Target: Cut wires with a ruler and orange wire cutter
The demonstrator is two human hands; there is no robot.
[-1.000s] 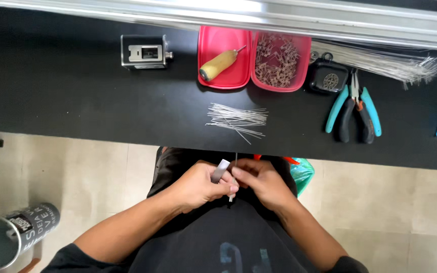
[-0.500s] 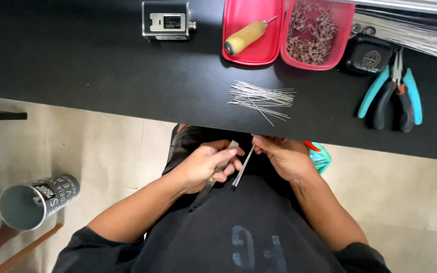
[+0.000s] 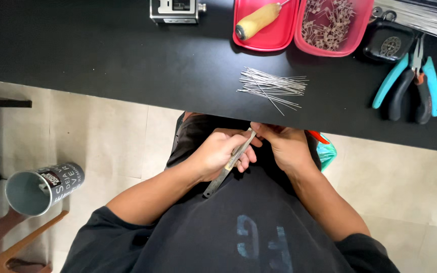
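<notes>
Hands meet low over the person's lap, just below the near edge of the black table (image 3: 102,55). The left hand (image 3: 217,154) is closed around a slim metal tool (image 3: 228,164) that slants from the lap up toward the table edge, its upper tip touching the fingers of the right hand (image 3: 284,144). The right hand is curled narrow, fingertips pinched at that tip; whether they hold something small there is too fine to tell. Beyond the hands, on the table, a loose bundle of thin metal wires (image 3: 273,87) lies near the edge. Farther back stand two red trays: one (image 3: 265,25) holds a wooden-handled tool (image 3: 259,21), the other (image 3: 330,28) a heap of small metal pieces. To the right lie teal-handled pliers (image 3: 410,81); to the left, a small metal device (image 3: 175,10).
</notes>
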